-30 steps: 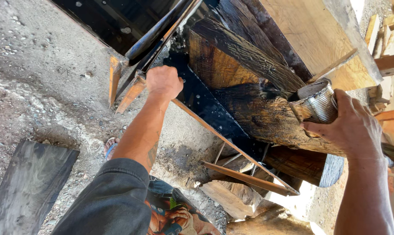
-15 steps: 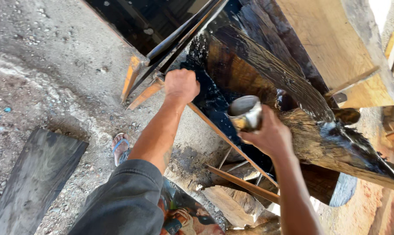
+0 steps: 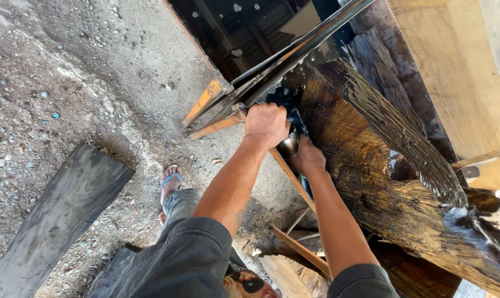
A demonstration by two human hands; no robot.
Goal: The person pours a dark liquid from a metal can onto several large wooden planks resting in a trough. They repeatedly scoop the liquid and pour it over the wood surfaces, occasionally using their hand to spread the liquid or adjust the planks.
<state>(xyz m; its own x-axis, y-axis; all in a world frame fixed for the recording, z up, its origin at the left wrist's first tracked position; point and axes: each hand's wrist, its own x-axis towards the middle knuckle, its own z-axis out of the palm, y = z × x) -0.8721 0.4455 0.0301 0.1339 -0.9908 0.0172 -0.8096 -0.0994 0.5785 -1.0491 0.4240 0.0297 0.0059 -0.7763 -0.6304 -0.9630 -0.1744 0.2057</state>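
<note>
The wet timber [image 3: 382, 160] glistens with a dark liquid, and that slick coat looks like the main hazard: a hand resting on it could slide, and runoff pooling at the lower end of the wood could drip onto the gravel ground [image 3: 68, 83] near the sandalled foot [image 3: 170, 182]. The small metal can [image 3: 288, 144] sits low between the 2 hands, tipped toward the black liquid in the trough [image 3: 233, 33]; if the grip loosens it could drop into that liquid or spill over the thin orange-edged frame rail [image 3: 214, 126].

The left hand [image 3: 266, 124] is closed into a fist around the frame rail where the dark metal bars [image 3: 294, 52] meet it, knuckles up, the arm stretched nearly straight from the grey sleeve [image 3: 189, 259]. It seems to serve as a brace, so weight thrown on that thin rail could bend or shift it.

The right hand [image 3: 308, 160] reaches in just below and beside the left, wrist bent downward, fingers curled on the metal can, which is partly hidden behind the left fist. Its arm runs close along the edge of the wet timber, near enough to brush it. A weathered grey plank [image 3: 62, 215] lies on the ground, well apart from both hands.
</note>
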